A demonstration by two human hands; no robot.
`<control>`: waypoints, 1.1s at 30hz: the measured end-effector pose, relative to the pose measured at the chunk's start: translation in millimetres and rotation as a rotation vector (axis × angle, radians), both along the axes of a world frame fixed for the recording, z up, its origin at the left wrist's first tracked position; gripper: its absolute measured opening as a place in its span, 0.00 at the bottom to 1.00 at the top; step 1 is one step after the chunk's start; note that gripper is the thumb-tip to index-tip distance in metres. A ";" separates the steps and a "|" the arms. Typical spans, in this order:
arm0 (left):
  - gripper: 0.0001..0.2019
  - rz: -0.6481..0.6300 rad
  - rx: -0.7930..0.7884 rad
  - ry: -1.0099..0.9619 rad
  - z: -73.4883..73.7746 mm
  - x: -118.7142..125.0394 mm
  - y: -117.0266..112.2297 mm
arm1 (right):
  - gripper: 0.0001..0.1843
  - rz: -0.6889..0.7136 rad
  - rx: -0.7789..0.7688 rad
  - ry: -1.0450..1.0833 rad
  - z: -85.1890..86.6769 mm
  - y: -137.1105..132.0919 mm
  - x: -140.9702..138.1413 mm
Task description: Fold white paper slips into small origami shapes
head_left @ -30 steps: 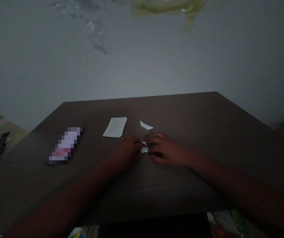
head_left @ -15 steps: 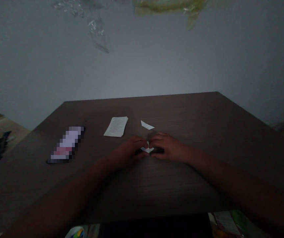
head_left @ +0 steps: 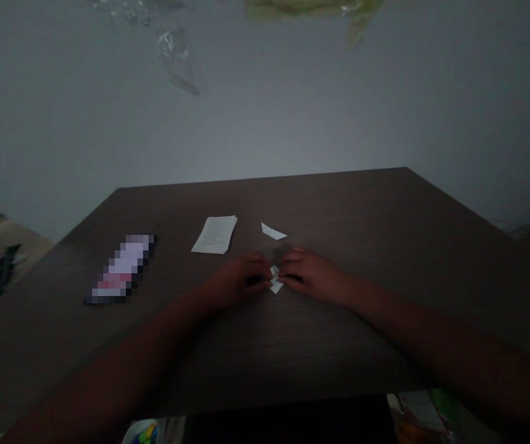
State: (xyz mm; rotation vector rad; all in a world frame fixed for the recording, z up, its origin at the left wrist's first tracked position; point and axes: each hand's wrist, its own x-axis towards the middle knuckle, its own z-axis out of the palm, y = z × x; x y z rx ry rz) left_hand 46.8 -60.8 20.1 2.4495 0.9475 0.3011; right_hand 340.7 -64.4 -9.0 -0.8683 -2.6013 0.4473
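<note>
Between my two hands is a small piece of folded white paper (head_left: 276,286), held just over the table. My left hand (head_left: 245,277) pinches its left side, thumb and fingers closed together. On the opposite side my right hand (head_left: 310,274) pinches it in the same way. Parts of the paper are hidden behind the fingertips. Beyond the hands lies another folded paper strip (head_left: 274,232) with slanted ends. A stack of printed paper sheets (head_left: 215,235) rests farther to the left.
A phone (head_left: 121,270) with a blurred-out screen lies on the left of the dark wooden table (head_left: 361,209). Behind the table rises a pale wall (head_left: 292,105) with plastic hung on it. Below the front edge shows a white container (head_left: 142,433) with colourful things.
The folded paper between my hands has changed shape: its lower part now points down toward me as a diamond. Both thumbs have moved in closer to the fingers. The view has shifted slightly.
</note>
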 end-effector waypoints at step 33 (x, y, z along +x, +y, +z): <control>0.09 0.279 0.159 0.069 -21.9 3.0 0.3 | 0.13 -0.203 -0.026 0.016 -13.0 6.0 -0.8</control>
